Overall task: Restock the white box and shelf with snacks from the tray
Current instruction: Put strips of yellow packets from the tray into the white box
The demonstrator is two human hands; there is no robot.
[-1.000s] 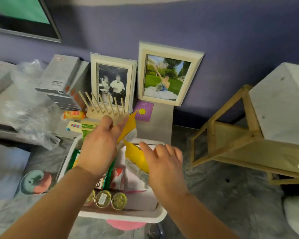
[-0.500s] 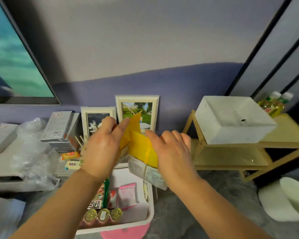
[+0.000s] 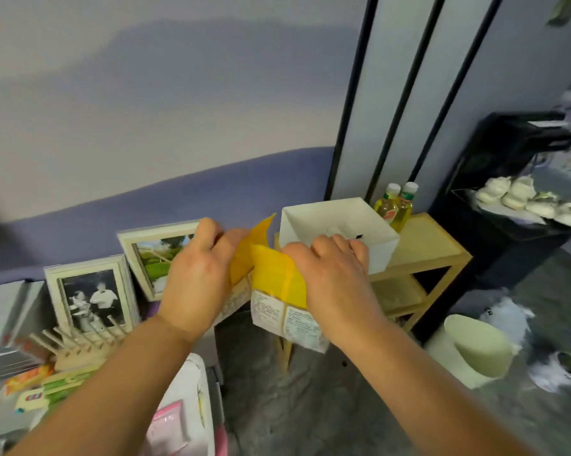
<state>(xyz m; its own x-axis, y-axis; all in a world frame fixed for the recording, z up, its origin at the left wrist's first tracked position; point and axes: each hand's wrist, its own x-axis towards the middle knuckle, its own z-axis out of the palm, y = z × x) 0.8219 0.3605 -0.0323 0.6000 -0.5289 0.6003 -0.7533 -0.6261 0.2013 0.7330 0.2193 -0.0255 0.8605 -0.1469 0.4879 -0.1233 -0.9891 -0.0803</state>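
Both hands hold yellow snack packets in the air, just left of the shelf. My left hand (image 3: 197,274) grips one yellow packet (image 3: 244,251) whose corner sticks up. My right hand (image 3: 330,274) grips a second yellow packet (image 3: 279,284) with white printed labels at its lower end. Right behind my right hand, the open white box (image 3: 376,238) stands on top of the wooden shelf (image 3: 432,251); its inside is mostly hidden. The white tray (image 3: 198,383) lies at the bottom left under my left forearm, with a pink packet (image 3: 167,426) in it.
Two oil bottles (image 3: 396,205) stand on the shelf behind the box. Picture frames (image 3: 93,297) and a wooden rack (image 3: 80,343) lean by the wall at left. A pale bin (image 3: 478,350) sits on the floor right of the shelf, beside a black cabinet (image 3: 508,192).
Both hands have lifted the yellow packets out of the tray and carried them up and to the right, close to the white box. The view has swung right.
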